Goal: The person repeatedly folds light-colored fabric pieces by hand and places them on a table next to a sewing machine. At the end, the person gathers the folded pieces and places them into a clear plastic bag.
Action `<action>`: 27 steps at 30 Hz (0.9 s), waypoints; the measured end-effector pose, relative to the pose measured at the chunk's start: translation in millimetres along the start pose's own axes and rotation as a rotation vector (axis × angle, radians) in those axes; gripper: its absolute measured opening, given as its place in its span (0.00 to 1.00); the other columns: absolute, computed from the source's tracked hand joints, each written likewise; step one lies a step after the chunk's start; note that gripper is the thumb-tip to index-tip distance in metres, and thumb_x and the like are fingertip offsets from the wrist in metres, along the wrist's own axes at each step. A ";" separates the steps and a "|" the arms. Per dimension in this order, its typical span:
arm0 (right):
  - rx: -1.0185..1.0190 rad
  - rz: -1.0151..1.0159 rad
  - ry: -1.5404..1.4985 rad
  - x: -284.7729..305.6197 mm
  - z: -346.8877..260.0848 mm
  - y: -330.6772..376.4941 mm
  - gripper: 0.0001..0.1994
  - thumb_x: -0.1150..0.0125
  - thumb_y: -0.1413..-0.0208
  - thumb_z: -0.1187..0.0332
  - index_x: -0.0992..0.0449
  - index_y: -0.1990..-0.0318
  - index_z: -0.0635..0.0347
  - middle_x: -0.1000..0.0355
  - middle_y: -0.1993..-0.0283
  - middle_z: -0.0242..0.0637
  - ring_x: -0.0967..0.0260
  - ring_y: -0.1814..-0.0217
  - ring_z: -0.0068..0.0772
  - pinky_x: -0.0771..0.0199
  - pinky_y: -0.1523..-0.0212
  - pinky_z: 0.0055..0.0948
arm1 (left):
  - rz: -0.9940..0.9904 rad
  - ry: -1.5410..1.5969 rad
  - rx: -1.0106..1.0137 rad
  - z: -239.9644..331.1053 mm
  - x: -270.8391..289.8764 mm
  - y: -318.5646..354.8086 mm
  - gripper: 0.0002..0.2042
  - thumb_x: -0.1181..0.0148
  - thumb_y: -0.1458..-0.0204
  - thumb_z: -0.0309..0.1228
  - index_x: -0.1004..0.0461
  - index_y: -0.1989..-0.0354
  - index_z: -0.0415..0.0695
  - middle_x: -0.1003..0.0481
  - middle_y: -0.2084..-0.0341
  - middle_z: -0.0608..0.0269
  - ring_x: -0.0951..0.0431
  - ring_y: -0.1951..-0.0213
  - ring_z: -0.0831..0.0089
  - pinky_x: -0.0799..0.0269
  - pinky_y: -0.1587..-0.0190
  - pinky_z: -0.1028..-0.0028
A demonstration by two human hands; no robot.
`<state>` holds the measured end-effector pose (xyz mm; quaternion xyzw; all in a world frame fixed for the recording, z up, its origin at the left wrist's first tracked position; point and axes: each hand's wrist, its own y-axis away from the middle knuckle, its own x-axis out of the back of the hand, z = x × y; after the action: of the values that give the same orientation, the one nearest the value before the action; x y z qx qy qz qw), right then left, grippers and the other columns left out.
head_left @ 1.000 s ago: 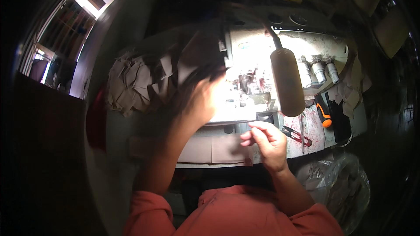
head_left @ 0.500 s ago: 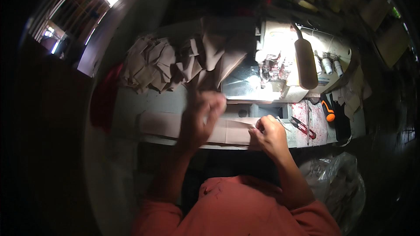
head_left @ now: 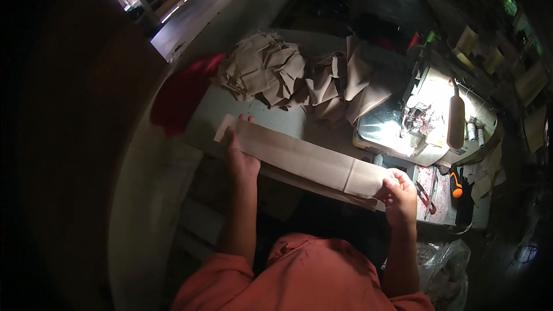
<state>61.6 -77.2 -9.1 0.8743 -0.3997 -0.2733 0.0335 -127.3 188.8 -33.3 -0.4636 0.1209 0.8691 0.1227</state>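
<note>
A long beige fabric strip (head_left: 305,156) stretches between my two hands over the front edge of the table, with a seam line across it near the right end. My left hand (head_left: 242,158) grips its left end, thumb on top and fingers underneath. At the other end, my right hand (head_left: 399,193) pinches the cloth between thumb and fingers. Below the strip's lower edge, another layer of the same cloth shows. Beyond the right hand stands a sewing machine (head_left: 481,112) with its lamp lit.
Behind the strip lie a heap of beige fabric pieces (head_left: 262,69) and more folded cloth (head_left: 363,80). A red cloth (head_left: 187,95) hangs at the table's left. Thread snips (head_left: 426,198) and an orange-and-black tool (head_left: 456,184) lie at the right, above a clear plastic bag (head_left: 443,270).
My left hand has come down from above the strip and taken its left end. Both hands have lifted the strip off the table. The view has turned, shifting the table rightward.
</note>
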 end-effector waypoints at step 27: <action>0.094 -0.107 0.197 -33.2 -32.3 28.0 0.09 0.47 0.54 0.79 0.32 0.63 0.68 0.30 0.69 0.34 0.34 0.66 0.17 0.33 0.65 0.15 | -1.053 -1.085 0.337 -80.1 -129.1 78.0 0.06 0.47 0.53 0.28 0.30 0.72 0.38 0.29 0.78 0.67 0.32 0.73 0.83 0.36 0.70 0.81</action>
<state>41.2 -77.6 41.0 0.9176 -0.3597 -0.1684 0.0171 -20.8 76.4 38.7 0.0556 -0.0619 0.7717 0.6305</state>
